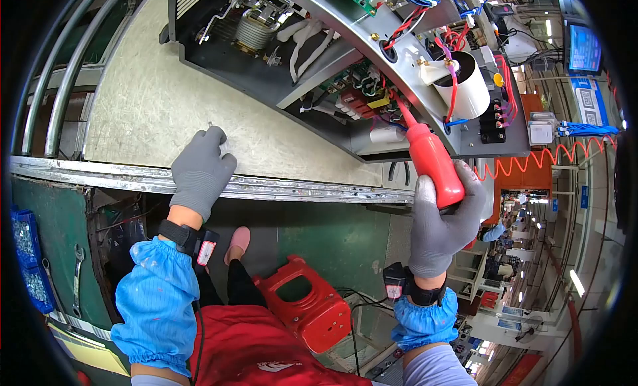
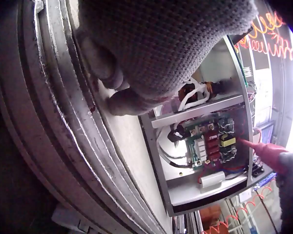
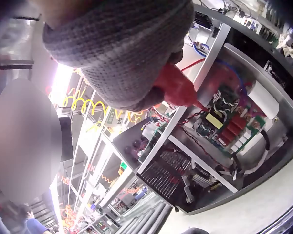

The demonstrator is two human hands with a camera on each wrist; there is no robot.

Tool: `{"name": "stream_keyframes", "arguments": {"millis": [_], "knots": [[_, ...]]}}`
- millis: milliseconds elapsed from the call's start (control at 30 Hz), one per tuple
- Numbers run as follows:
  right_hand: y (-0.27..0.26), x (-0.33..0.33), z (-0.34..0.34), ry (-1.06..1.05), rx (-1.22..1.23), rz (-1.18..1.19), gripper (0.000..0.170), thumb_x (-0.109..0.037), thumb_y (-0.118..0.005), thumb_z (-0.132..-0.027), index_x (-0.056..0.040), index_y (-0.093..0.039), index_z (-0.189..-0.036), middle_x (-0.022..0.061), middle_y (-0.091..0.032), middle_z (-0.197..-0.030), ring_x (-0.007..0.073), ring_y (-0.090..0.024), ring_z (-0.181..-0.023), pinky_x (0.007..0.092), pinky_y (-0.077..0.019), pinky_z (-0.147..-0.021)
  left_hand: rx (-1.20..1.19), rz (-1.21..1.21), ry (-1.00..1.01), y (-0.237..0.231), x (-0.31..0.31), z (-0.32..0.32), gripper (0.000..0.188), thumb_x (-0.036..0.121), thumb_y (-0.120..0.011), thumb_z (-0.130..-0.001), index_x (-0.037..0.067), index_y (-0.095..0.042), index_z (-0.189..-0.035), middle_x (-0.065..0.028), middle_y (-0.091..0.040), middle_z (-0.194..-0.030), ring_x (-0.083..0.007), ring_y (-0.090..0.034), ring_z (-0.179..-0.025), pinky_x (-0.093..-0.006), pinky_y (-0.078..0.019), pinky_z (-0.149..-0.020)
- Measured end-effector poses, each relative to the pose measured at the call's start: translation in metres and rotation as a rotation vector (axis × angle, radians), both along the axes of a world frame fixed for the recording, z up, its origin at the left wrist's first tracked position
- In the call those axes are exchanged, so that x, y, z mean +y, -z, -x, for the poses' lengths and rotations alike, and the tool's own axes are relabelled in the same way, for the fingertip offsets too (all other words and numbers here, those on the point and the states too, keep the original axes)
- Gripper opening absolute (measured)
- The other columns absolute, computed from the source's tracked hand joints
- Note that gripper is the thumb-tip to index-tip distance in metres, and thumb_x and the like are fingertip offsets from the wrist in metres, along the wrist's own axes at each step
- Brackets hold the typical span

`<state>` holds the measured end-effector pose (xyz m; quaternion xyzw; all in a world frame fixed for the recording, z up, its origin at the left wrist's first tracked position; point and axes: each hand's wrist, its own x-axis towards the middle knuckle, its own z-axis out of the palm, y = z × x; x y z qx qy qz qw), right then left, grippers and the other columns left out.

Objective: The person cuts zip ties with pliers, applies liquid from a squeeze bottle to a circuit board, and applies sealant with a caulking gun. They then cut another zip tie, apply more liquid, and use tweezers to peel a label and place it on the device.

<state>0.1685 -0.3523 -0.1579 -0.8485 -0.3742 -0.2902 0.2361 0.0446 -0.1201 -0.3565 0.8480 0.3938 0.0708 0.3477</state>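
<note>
My right hand (image 1: 438, 233), in a grey glove, grips a red squeeze bottle (image 1: 433, 160) with a long thin nozzle (image 1: 405, 113). The nozzle reaches into a compartment of a grey metal equipment housing (image 1: 325, 70). Its tip overlaps a circuit board (image 3: 227, 124), close to a yellow-wrapped part (image 3: 214, 121) in the right wrist view. Dark red blocks (image 2: 212, 146) sit on the board beside it. My gloved left hand (image 1: 201, 165) rests near the bench's front edge, fingers loosely curled, away from the housing. The left wrist view shows its fingers (image 2: 132, 102) low over the benchtop.
The housing stands on a worn metal benchtop (image 1: 143, 100) with a raised metal edge (image 1: 286, 189). A white cylinder (image 1: 468, 90) and red wires project from its side. An orange coiled hose (image 1: 538, 161) hangs to the right. Below are a red stool (image 1: 319, 316) and wrenches (image 1: 78, 273).
</note>
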Motion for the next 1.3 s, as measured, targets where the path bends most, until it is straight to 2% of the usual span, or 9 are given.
{"name": "stream_keyframes", "arguments": {"millis": [233,433,533,767,867,967,1000,1300], "knots": [[0.003,-0.001,-0.002,0.053,-0.041,0.011,0.044,-0.001,-0.076,-0.077,0.0067,-0.057,-0.117,0.0163,-0.063,-0.109,0.0233,-0.063,-0.098,0.034,-0.0506,-0.09,0.007,-0.007,0.007,0.001,0.0,0.0,0.03,0.022,-0.065,-0.077,0.011,-0.06,-0.106,-0.0089,-0.062,-0.094,-0.0294,-0.064,-0.084,-0.0415,-0.0501,-0.072],[0.01,-0.008,-0.002,0.007,0.065,-0.071,0.046,0.001,-0.076,-0.076,0.0061,-0.057,-0.117,0.0153,-0.063,-0.108,0.0231,-0.063,-0.096,0.0337,-0.0508,-0.089,0.001,-0.02,0.012,0.001,0.0,0.0,0.03,0.022,-0.064,-0.077,0.011,-0.06,-0.104,-0.009,-0.062,-0.092,-0.0294,-0.064,-0.083,-0.0419,-0.0499,-0.071],[0.009,-0.011,0.0,0.008,0.041,-0.007,0.046,0.002,-0.075,-0.076,0.0063,-0.056,-0.118,0.0163,-0.062,-0.11,0.0229,-0.063,-0.097,0.0338,-0.0512,-0.089,-0.009,-0.024,0.009,0.003,0.0,0.0,0.029,0.021,-0.064,-0.077,0.011,-0.06,-0.104,-0.0088,-0.062,-0.092,-0.0297,-0.064,-0.083,-0.0421,-0.0499,-0.071],[0.009,-0.005,0.008,0.013,-0.003,-0.031,0.05,0.003,-0.076,-0.076,0.0068,-0.054,-0.121,0.0179,-0.06,-0.114,0.024,-0.062,-0.1,0.035,-0.0512,-0.09,-0.035,-0.02,-0.001,0.005,0.0,0.001,0.028,0.021,-0.063,-0.077,0.012,-0.06,-0.103,-0.0085,-0.062,-0.091,-0.0301,-0.064,-0.083,-0.0427,-0.0498,-0.071],[0.015,0.002,0.0,-0.037,-0.06,-0.056,0.05,0.002,-0.076,-0.076,0.007,-0.054,-0.121,0.0172,-0.061,-0.114,0.0239,-0.062,-0.1,0.0352,-0.0505,-0.091,-0.029,-0.013,-0.001,0.005,0.0,0.001,0.028,0.021,-0.063,-0.077,0.013,-0.06,-0.103,-0.0087,-0.062,-0.092,-0.0301,-0.064,-0.083,-0.0429,-0.0498,-0.07],[0.007,0.018,0.001,-0.034,0.009,-0.05,0.047,-0.003,-0.075,-0.077,0.007,-0.058,-0.119,0.0173,-0.061,-0.115,0.0234,-0.06,-0.104,0.0363,-0.0489,-0.093,-0.029,-0.02,0.003,0.007,0.0,0.002,0.028,0.021,-0.063,-0.077,0.013,-0.06,-0.104,-0.009,-0.062,-0.092,-0.0302,-0.064,-0.082,-0.0431,-0.0499,-0.07],[0.006,0.022,0.001,-0.042,-0.003,-0.06,0.045,-0.004,-0.075,-0.076,0.0072,-0.059,-0.117,0.0164,-0.064,-0.109,0.0233,-0.062,-0.099,0.0362,-0.0498,-0.092,-0.031,-0.026,0.003,0.007,0.0,0.002,0.028,0.021,-0.063,-0.077,0.013,-0.06,-0.104,-0.0091,-0.062,-0.092,-0.0304,-0.064,-0.082,-0.0432,-0.05,-0.07],[0.004,0.033,0.005,-0.009,0.011,0.001,0.045,-0.005,-0.076,-0.078,0.0072,-0.059,-0.117,0.0161,-0.064,-0.112,0.0223,-0.062,-0.101,0.0347,-0.0493,-0.093,-0.012,-0.018,0.007,0.006,0.001,0.001,0.027,0.02,-0.062,-0.078,0.013,-0.06,-0.104,-0.0103,-0.063,-0.093,-0.0314,-0.064,-0.083,-0.0438,-0.0502,-0.07]]}}
